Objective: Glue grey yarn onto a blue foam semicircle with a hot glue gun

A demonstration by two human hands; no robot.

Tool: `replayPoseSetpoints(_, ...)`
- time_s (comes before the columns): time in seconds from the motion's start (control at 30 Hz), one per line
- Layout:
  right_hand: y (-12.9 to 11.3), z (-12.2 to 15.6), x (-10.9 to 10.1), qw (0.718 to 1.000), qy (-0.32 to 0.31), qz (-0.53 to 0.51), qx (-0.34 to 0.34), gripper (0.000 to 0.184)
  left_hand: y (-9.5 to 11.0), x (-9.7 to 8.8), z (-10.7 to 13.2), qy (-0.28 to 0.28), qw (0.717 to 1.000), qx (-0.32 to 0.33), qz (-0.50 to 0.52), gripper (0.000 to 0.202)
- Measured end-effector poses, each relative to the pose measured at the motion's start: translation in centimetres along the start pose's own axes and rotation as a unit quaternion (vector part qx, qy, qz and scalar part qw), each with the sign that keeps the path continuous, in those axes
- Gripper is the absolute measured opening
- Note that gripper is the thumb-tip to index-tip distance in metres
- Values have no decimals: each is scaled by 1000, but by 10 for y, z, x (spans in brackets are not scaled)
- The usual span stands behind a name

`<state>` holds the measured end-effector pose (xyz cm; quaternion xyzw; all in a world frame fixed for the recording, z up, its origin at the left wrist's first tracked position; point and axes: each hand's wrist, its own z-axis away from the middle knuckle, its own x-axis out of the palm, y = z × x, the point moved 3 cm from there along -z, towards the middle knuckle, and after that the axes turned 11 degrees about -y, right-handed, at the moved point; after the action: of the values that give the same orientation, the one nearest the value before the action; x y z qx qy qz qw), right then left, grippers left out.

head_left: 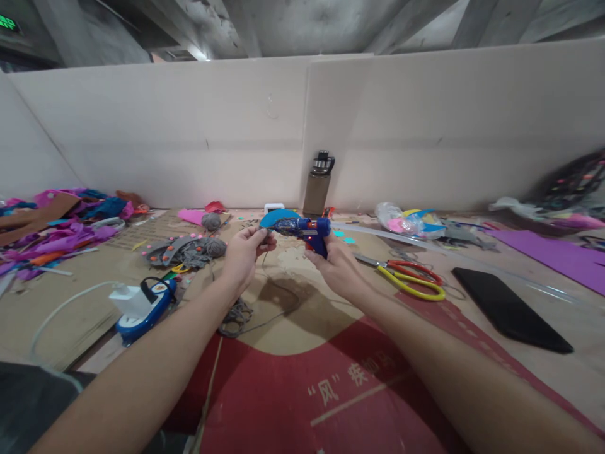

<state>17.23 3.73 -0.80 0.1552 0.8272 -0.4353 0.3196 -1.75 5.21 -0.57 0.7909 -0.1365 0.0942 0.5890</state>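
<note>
My right hand (336, 265) is closed round the grip of a blue glue gun (309, 231), whose nozzle points left. My left hand (243, 252) pinches a round blue foam piece (278, 219) right at the nozzle, and a grey string (246, 309) hangs from it down to the cardboard. Both hands are raised a little above the cardboard sheet (293, 353) with its red print.
Scissors with red and yellow handles (406, 276) and a black phone (508, 309) lie to the right. A power strip with a white plug (142, 301) sits at left. Grey felt and yarn (189, 249), a bottle (319, 184), scraps (57, 224), purple sheet (558, 255).
</note>
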Motion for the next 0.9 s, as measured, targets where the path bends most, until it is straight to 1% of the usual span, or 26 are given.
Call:
replayPoseSetpoints(0.17,-1,0,-1,1000,0,7,5,28,1,0,0,-1,1000,2,0,18)
replayPoseSetpoints(0.47,2,0,-1,1000,9,7,8,33,6,-3,-2,-3,1000,23,5,15)
replayPoseSetpoints(0.53,3,-1,-1,1000,11,11,12,32,8,-4,-3,6,999,33,12,13)
replayPoseSetpoints(0.6,5,-2,-1,999,18,4,27,28,9,-7,-4,27,999,39,18,11)
replayPoseSetpoints(0.7,13,-4,2,993,6,-70,95,20,10,-11,-5,45,998,43,21,10)
replayPoseSetpoints(0.8,28,-6,11,965,-43,-163,202,15,9,-10,-5,38,998,41,12,12)
replayPoseSetpoints(0.87,40,-5,14,948,-69,-174,259,15,10,-8,-4,36,998,44,-3,14)
replayPoseSetpoints(0.9,46,-5,15,944,-79,-161,278,14,10,-7,-4,36,998,48,-15,15)
